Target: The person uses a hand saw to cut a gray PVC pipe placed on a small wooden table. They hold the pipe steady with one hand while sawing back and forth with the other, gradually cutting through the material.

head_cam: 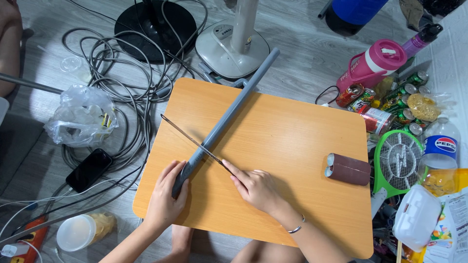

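near the lower middle of the frame, the left hand (165,197) is clenched around the near end of a grey pipe (225,119) lying diagonally on the wooden counter (292,141). the right hand (256,187) grips a thin saw blade (192,141) laid across the pipe.

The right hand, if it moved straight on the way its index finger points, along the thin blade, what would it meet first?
The right hand points up-left along the thin saw blade. It would first meet the grey plastic pipe, which the blade crosses just ahead of the fingertips. The left hand holds the pipe's near end.
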